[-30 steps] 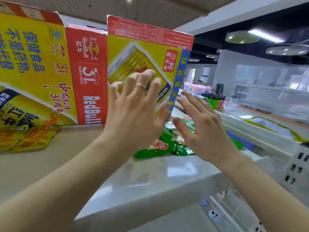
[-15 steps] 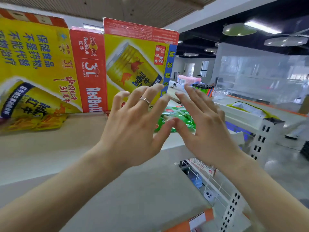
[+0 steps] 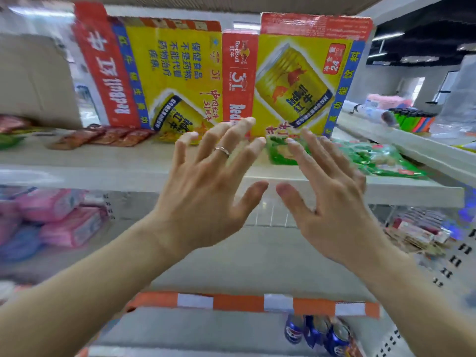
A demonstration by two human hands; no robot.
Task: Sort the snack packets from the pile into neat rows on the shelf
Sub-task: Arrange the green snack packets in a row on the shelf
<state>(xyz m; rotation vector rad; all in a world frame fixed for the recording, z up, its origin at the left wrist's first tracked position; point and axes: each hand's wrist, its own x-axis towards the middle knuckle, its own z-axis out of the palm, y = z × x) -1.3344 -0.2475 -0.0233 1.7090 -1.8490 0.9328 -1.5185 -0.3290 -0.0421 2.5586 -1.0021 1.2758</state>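
Head: left hand (image 3: 206, 194), right hand (image 3: 334, 204) (both spread).

light: bright, even overhead | blur: motion smear throughout, heaviest at left edge | edges: wide-angle bowing

The pale shelf (image 3: 103, 173) is carrying two yellow-and-red drink cartons along its back edge, the left carton (image 3: 175, 68) touching the right carton (image 3: 296, 81). Green snack packets (image 3: 381, 161) are lying heaped toward the right end. Red-brown packets (image 3: 110, 136) are lying in a row at the back left, just before the left carton.
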